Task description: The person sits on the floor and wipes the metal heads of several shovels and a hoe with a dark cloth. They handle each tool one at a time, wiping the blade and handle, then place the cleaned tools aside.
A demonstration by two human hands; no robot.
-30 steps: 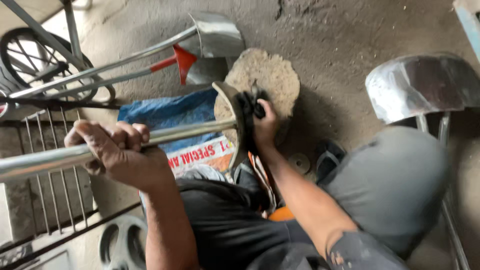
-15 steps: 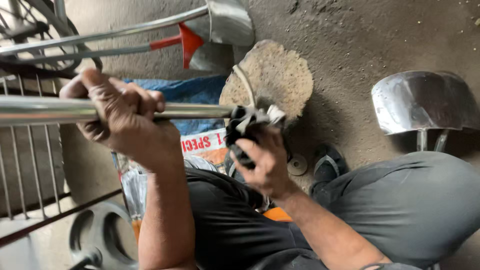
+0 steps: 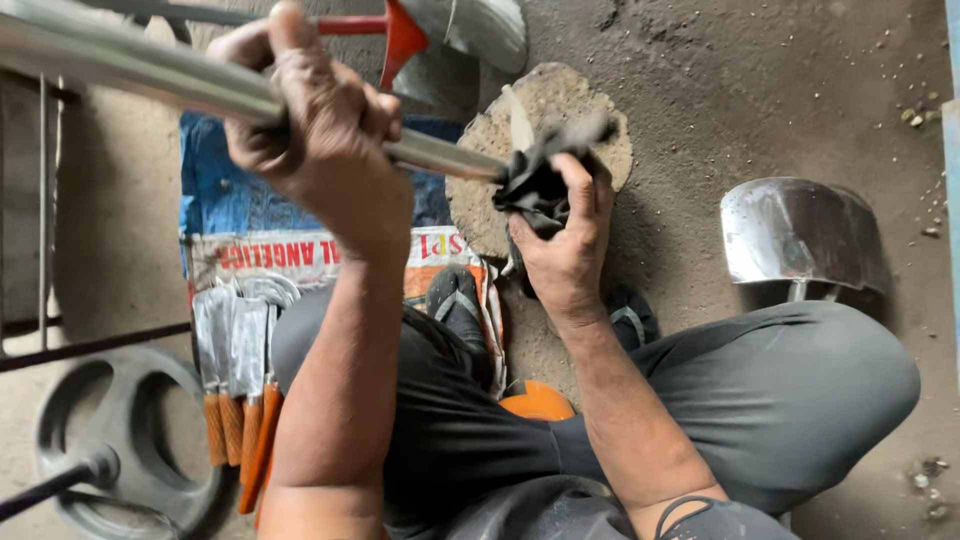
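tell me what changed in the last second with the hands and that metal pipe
The right hand came off the curved blade at the pipe's end and now grips a dark rag there, wrapped round the metal pipe. The left hand keeps its grip on the pipe. The round stone stays underneath.

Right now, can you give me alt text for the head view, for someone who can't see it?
A seated person's left hand grips a shiny metal pole while the right hand presses a dark rag against its end, above a round stone block. Orange-handled trowels lie on a printed sack.
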